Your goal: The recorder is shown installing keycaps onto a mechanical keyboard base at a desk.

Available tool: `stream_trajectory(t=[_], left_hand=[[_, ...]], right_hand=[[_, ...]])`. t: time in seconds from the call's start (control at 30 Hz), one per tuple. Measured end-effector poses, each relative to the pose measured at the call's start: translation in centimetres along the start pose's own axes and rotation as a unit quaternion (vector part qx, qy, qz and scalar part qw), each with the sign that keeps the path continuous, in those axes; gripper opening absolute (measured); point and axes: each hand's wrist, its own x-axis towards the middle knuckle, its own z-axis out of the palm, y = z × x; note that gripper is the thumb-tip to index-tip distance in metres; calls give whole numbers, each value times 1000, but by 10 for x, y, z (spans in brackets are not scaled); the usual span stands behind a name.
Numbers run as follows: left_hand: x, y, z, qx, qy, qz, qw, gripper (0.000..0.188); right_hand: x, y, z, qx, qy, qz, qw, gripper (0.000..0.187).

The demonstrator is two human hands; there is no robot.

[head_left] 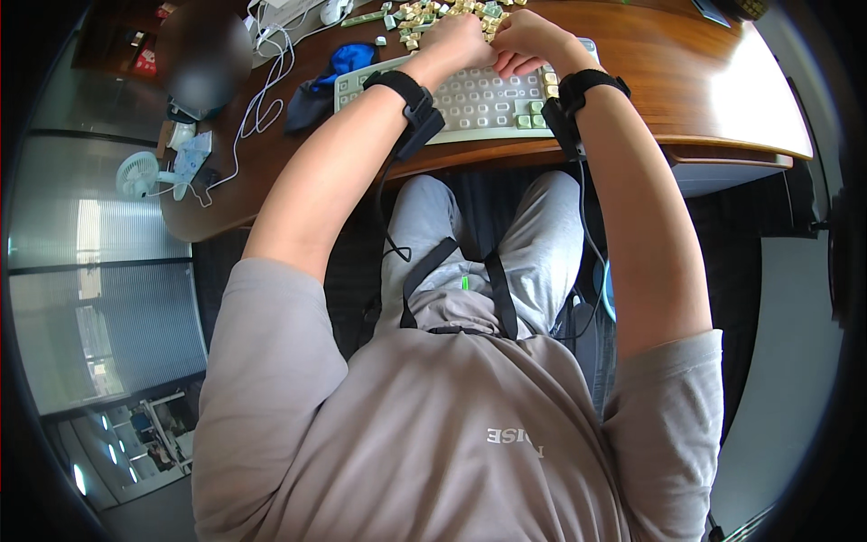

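Note:
A pale keyboard [483,107] lies near the front edge of the desk, mostly without keycaps and showing its switch sockets. Several green and cream keycaps [533,117] sit on its right side. Above its far edge, my left hand [459,41] is closed, its fingertips mostly hidden. Close beside it, my right hand [533,41] has thumb and forefinger drawn together and the other fingers curled. Whatever is between the fingers is too small or hidden to make out. Just beyond both hands spreads a pile of loose cream and green keycaps [415,16].
A blue and dark cloth pouch [348,63] lies left of the keyboard on the wooden desk [650,54]. White cables [271,104] run along the desk's left side, near a small white fan [138,174]. Another person [203,59] is at the far left.

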Motion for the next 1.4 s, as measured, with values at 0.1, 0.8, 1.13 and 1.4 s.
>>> stream_trajectory(t=[0.1,0.8,1.13,1.4], left_hand=[[-5,1,6,-8,77,10,997,26],[-1,6,8,-23,60,-83,994,27],[-4,4,2,8,80,-51,995,36],[-14,-2,-3,-11,53,9,998,43]], right_hand=[[4,2,2,6,-7,-2,1000,14],[16,6,2,49,4,14,999,24],[11,1,5,33,18,14,999,23],[3,-2,3,28,-3,12,1000,18]])
